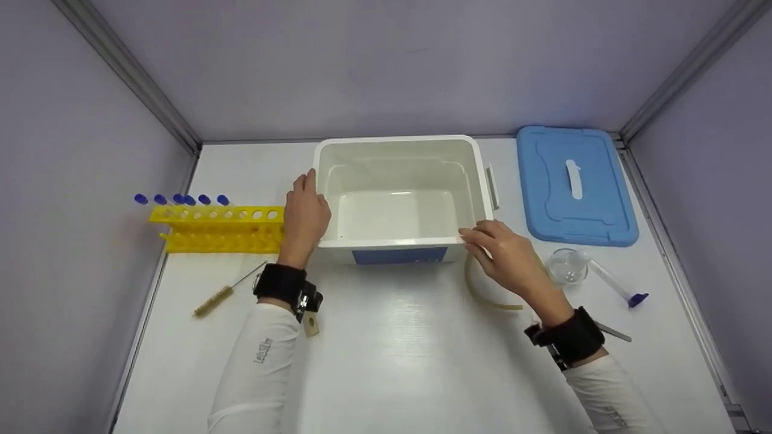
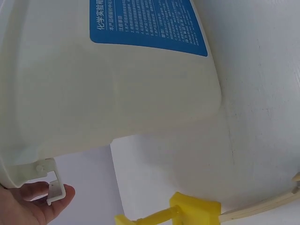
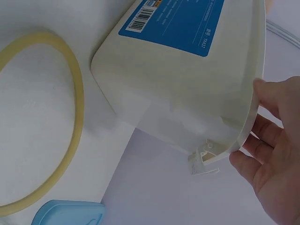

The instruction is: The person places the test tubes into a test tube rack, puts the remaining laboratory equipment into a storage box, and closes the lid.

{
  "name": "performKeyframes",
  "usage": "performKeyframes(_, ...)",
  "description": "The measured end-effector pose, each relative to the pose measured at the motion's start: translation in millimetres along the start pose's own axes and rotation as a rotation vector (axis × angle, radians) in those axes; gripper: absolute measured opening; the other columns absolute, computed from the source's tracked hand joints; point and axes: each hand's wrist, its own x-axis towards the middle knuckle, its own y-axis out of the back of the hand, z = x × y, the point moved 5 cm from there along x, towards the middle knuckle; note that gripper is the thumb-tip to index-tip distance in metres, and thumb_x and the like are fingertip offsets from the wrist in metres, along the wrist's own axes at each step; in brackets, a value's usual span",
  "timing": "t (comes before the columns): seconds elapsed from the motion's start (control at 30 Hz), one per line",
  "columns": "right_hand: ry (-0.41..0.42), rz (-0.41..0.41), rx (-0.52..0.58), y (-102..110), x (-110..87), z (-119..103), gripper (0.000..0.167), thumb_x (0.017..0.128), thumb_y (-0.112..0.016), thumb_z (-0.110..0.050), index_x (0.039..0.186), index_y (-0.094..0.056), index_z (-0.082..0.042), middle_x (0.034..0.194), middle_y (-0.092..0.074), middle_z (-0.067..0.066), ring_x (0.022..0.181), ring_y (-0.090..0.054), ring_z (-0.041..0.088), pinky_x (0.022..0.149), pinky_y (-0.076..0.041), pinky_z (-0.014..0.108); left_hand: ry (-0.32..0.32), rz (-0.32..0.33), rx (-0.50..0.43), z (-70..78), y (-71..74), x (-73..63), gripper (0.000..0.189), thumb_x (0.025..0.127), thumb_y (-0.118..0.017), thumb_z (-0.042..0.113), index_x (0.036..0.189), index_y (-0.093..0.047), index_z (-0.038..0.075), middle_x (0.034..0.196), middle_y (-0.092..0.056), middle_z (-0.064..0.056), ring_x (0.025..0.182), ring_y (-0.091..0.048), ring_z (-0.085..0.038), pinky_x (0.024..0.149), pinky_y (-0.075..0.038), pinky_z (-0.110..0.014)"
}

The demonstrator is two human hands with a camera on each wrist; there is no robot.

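A white plastic storage box (image 1: 395, 243) stands without its lid at the back middle of the table; its inside shows nothing in it. Against its left side, my left hand (image 1: 306, 220) holds the rim, its fingers by the white side latch (image 2: 56, 190) in the left wrist view. My right hand (image 1: 506, 256) pinches the rim at the front right corner, thumb outside and fingers under the edge, as the right wrist view shows. A blue label (image 3: 178, 23) covers part of the front wall. Beige rubber tubing (image 1: 476, 293) curves below my right hand.
Left of the box are a yellow test tube rack (image 1: 220, 246) with several blue-capped tubes, a bristle brush (image 1: 214, 301) and a wooden piece (image 1: 312, 325). To the right lie the blue lid (image 1: 546, 199), a glass beaker (image 1: 567, 268), a graduated cylinder (image 1: 610, 281) and a metal tool (image 1: 614, 331).
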Motion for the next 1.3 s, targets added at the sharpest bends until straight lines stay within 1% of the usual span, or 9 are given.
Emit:
performKeyframes(0.17, -0.077, 0.161, 0.135, 13.6, 6.1, 8.7, 0.027, 0.091, -0.069, -0.009, 0.118, -0.072, -0.009, 0.115, -0.068, 0.018, 0.110, -0.065, 0.035, 0.083, -0.057, 0.048, -0.017, 0.014, -0.009, 1.8, 0.6, -3.9, 0.055, 0.101, -0.048, 0.012, 0.153, -0.034, 0.003, 0.152, -0.041, -0.026, 0.125, -0.053, -0.046, 0.110, -0.044, -0.052)
performKeyframes(0.3, -0.170, 0.228, 0.204, 21.8, 22.9, 19.4, 0.031, 0.093, -0.067, -0.009, 0.123, -0.069, -0.005, 0.121, -0.065, 0.020, 0.118, -0.060, 0.038, 0.093, -0.052, 0.052, -0.017, 0.020, -0.006, 2.1, 0.7, -5.6, 0.055, 0.100, -0.049, 0.012, 0.153, -0.034, 0.003, 0.152, -0.042, -0.026, 0.125, -0.053, -0.045, 0.108, -0.045, -0.053)
performKeyframes(0.4, -0.273, 0.203, 0.238, 24.1, 38.6, 28.9, 0.038, 0.096, -0.064, -0.014, 0.132, -0.062, -0.003, 0.135, -0.058, 0.023, 0.129, -0.052, 0.042, 0.104, -0.044, 0.057, -0.018, 0.023, 0.000, 2.9, 0.4, -6.4, 0.055, 0.101, -0.049, 0.012, 0.153, -0.034, 0.003, 0.151, -0.042, -0.026, 0.125, -0.054, -0.045, 0.108, -0.046, -0.053)
performKeyframes(0.53, -0.392, 0.106, 0.247, 19.3, 57.3, 41.2, 0.051, 0.099, -0.059, -0.024, 0.145, -0.049, -0.004, 0.152, -0.041, 0.026, 0.142, -0.037, 0.046, 0.113, -0.033, 0.063, -0.014, 0.027, 0.008, 3.8, 0.2, -6.7, 0.055, 0.101, -0.050, 0.012, 0.152, -0.035, 0.004, 0.151, -0.043, -0.026, 0.124, -0.054, -0.046, 0.108, -0.046, -0.053)
performKeyframes(0.73, -0.475, -0.008, 0.246, 5.9, 75.2, 54.4, 0.062, 0.102, -0.052, -0.034, 0.154, -0.035, -0.005, 0.161, -0.025, 0.026, 0.150, -0.024, 0.043, 0.121, -0.023, 0.060, -0.012, 0.009, 0.007, 7.2, -1.2, -6.6, 0.056, 0.100, -0.049, 0.013, 0.153, -0.034, 0.004, 0.152, -0.042, -0.025, 0.124, -0.054, -0.046, 0.108, -0.046, -0.053)
performKeyframes(0.9, -0.534, -0.050, 0.235, -7.2, 79.4, 63.2, 0.065, 0.102, -0.050, -0.035, 0.156, -0.029, -0.005, 0.163, -0.017, 0.027, 0.151, -0.019, 0.045, 0.121, -0.022, 0.061, -0.023, 0.011, 0.037, 10.2, -3.6, -7.8, 0.056, 0.100, -0.050, 0.013, 0.153, -0.034, 0.004, 0.151, -0.042, -0.025, 0.123, -0.055, -0.045, 0.106, -0.048, -0.053)
performKeyframes(1.0, -0.567, -0.072, 0.235, -16.6, 76.4, 66.3, 0.066, 0.102, -0.050, -0.032, 0.157, -0.026, -0.004, 0.162, -0.016, 0.030, 0.149, -0.021, 0.048, 0.118, -0.027, 0.063, -0.042, 0.018, 0.062, 11.4, -4.4, -10.9, 0.055, 0.100, -0.049, 0.012, 0.152, -0.034, 0.002, 0.150, -0.044, -0.025, 0.121, -0.056, -0.045, 0.105, -0.049, -0.051)
performKeyframes(1.1, -0.593, -0.066, 0.217, -23.0, 71.4, 68.1, 0.062, 0.102, -0.048, -0.023, 0.156, -0.025, -0.001, 0.160, -0.022, 0.031, 0.143, -0.032, 0.051, 0.113, -0.034, 0.064, -0.066, 0.031, 0.061, 12.3, -4.1, -13.9, 0.054, 0.100, -0.047, 0.011, 0.152, -0.035, 0.002, 0.149, -0.045, -0.026, 0.119, -0.057, -0.045, 0.105, -0.049, -0.050)
performKeyframes(1.3, -0.605, -0.037, 0.130, -27.1, 69.8, 63.3, 0.057, 0.100, -0.042, -0.009, 0.154, -0.027, 0.002, 0.156, -0.035, 0.029, 0.117, -0.056, 0.053, 0.094, -0.049, 0.062, -0.044, 0.028, -0.030, 5.7, -0.1, -17.7, 0.055, 0.101, -0.048, 0.016, 0.153, -0.035, 0.005, 0.153, -0.042, -0.024, 0.124, -0.054, -0.045, 0.108, -0.046, -0.052)
